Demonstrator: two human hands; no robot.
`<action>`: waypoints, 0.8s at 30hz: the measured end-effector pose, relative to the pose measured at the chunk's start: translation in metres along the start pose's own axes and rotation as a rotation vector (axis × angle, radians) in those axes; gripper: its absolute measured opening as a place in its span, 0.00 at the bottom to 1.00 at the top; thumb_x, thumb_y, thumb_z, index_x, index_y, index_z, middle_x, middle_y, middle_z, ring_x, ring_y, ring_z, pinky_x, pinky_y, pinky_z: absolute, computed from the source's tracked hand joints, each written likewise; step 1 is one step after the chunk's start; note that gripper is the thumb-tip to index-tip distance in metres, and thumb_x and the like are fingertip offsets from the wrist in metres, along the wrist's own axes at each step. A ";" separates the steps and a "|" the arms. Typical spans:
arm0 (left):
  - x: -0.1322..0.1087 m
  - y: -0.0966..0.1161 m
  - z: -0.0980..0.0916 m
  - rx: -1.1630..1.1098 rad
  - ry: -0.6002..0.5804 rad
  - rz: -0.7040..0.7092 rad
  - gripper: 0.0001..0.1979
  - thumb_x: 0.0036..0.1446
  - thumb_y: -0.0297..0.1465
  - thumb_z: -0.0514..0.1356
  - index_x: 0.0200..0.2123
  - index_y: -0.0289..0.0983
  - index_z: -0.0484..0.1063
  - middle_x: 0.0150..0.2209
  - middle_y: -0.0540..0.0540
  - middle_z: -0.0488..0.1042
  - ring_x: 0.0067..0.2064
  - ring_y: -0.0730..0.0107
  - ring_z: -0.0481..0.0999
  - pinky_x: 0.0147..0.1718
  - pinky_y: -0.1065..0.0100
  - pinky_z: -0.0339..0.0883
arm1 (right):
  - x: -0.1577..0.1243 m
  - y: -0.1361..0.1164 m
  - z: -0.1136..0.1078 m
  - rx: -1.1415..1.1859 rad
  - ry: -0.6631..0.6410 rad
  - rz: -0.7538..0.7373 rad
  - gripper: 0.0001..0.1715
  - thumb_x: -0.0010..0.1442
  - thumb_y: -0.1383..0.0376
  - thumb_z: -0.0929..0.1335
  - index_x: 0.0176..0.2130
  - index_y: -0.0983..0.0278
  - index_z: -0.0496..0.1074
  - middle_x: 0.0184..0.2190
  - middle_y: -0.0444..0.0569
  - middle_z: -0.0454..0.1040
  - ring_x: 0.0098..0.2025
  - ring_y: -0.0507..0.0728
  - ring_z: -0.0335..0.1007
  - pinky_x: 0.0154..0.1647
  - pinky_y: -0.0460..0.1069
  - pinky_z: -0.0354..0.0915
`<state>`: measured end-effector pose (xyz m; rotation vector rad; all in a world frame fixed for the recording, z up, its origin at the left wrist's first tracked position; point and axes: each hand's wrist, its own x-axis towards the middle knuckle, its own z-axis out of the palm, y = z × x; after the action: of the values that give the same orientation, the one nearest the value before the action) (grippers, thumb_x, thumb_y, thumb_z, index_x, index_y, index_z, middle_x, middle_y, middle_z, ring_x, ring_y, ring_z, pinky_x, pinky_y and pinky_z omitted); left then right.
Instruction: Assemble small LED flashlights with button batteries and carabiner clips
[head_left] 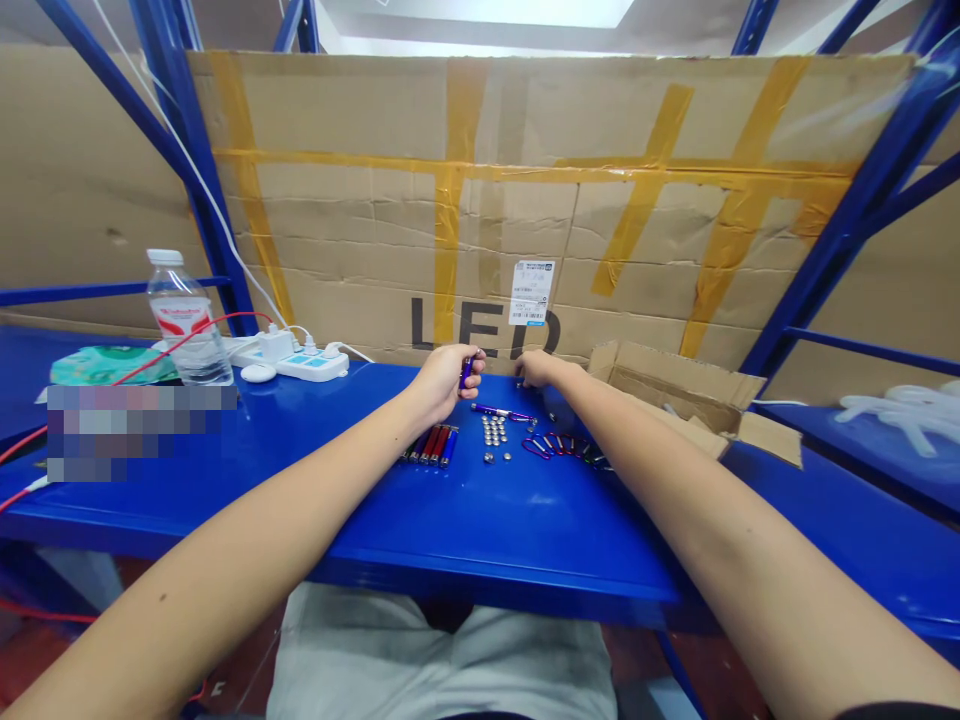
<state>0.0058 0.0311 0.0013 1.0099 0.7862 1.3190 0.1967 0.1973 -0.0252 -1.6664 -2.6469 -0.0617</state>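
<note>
My left hand is closed around a small blue-purple tube held above the blue shelf. My right hand rests at the shelf's back edge with its fingers pinched down; what they hold is too small to make out. Between the hands lies a purple pen-like light. Just below it sit several small silver button cells. A row of red and blue tubes lies near my left wrist. Several coloured carabiner clips lie beside my right forearm.
An open cardboard box stands at the right. A water bottle, a white power strip with a red cable and a green pack are at the left. A taped cardboard sheet marked LED forms the back wall.
</note>
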 end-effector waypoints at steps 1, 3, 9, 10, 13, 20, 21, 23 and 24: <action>0.000 0.000 0.000 0.003 0.002 0.001 0.06 0.58 0.23 0.53 0.28 0.33 0.64 0.20 0.52 0.62 0.15 0.82 0.55 0.14 0.75 0.42 | 0.000 0.000 -0.001 0.000 -0.009 -0.014 0.19 0.48 0.74 0.73 0.42 0.66 0.79 0.40 0.55 0.79 0.42 0.60 0.75 0.42 0.49 0.66; 0.000 -0.001 -0.001 0.007 0.005 0.003 0.06 0.58 0.23 0.53 0.28 0.33 0.64 0.21 0.52 0.62 0.15 0.82 0.55 0.14 0.75 0.42 | 0.000 -0.001 -0.003 0.001 -0.026 -0.044 0.19 0.48 0.75 0.72 0.42 0.66 0.79 0.40 0.54 0.79 0.41 0.59 0.74 0.42 0.49 0.66; 0.001 -0.001 -0.001 0.032 -0.008 0.007 0.06 0.58 0.24 0.53 0.27 0.34 0.64 0.21 0.52 0.62 0.16 0.82 0.54 0.15 0.74 0.42 | -0.010 -0.007 -0.001 -0.008 -0.024 -0.092 0.11 0.50 0.73 0.69 0.37 0.68 0.78 0.37 0.54 0.78 0.38 0.57 0.73 0.38 0.48 0.63; 0.000 -0.001 -0.001 0.058 -0.013 0.006 0.07 0.58 0.24 0.53 0.27 0.34 0.64 0.22 0.52 0.62 0.16 0.82 0.54 0.15 0.74 0.42 | -0.012 -0.008 0.000 -0.010 -0.021 -0.089 0.10 0.51 0.73 0.69 0.36 0.69 0.78 0.36 0.55 0.78 0.37 0.57 0.72 0.36 0.48 0.63; -0.004 -0.001 0.000 0.337 -0.058 0.075 0.08 0.57 0.25 0.54 0.25 0.35 0.66 0.21 0.51 0.63 0.17 0.80 0.55 0.17 0.72 0.45 | -0.020 -0.011 -0.003 -0.002 -0.014 -0.079 0.09 0.50 0.69 0.70 0.35 0.69 0.77 0.33 0.54 0.78 0.33 0.56 0.71 0.33 0.47 0.62; -0.030 0.001 0.005 1.205 -0.674 0.337 0.06 0.53 0.30 0.61 0.27 0.37 0.77 0.25 0.49 0.75 0.26 0.71 0.69 0.26 0.71 0.56 | -0.068 -0.031 -0.042 0.055 0.108 -0.141 0.09 0.49 0.68 0.69 0.35 0.65 0.73 0.34 0.51 0.76 0.32 0.54 0.69 0.29 0.46 0.59; -0.035 0.000 0.007 1.251 -0.723 0.326 0.05 0.52 0.30 0.62 0.27 0.38 0.78 0.25 0.49 0.75 0.26 0.71 0.69 0.26 0.70 0.56 | -0.085 -0.035 -0.046 0.075 0.108 -0.194 0.08 0.49 0.69 0.69 0.34 0.65 0.73 0.32 0.49 0.76 0.31 0.54 0.69 0.28 0.46 0.59; -0.043 -0.001 0.010 1.352 -0.761 0.333 0.03 0.49 0.28 0.64 0.25 0.39 0.78 0.24 0.49 0.76 0.25 0.69 0.69 0.25 0.69 0.54 | -0.124 -0.042 -0.051 0.100 0.082 -0.279 0.05 0.47 0.69 0.69 0.30 0.63 0.71 0.29 0.47 0.75 0.29 0.53 0.67 0.27 0.47 0.58; -0.046 -0.002 0.012 1.402 -0.767 0.342 0.03 0.47 0.27 0.65 0.23 0.40 0.77 0.23 0.49 0.76 0.25 0.69 0.69 0.25 0.69 0.53 | -0.146 -0.045 -0.051 0.104 0.058 -0.301 0.04 0.47 0.69 0.70 0.29 0.62 0.71 0.28 0.46 0.75 0.28 0.53 0.66 0.26 0.47 0.57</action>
<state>0.0126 -0.0160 0.0002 2.6283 0.8954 0.3424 0.2183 0.0445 0.0201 -1.2078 -2.7788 0.0239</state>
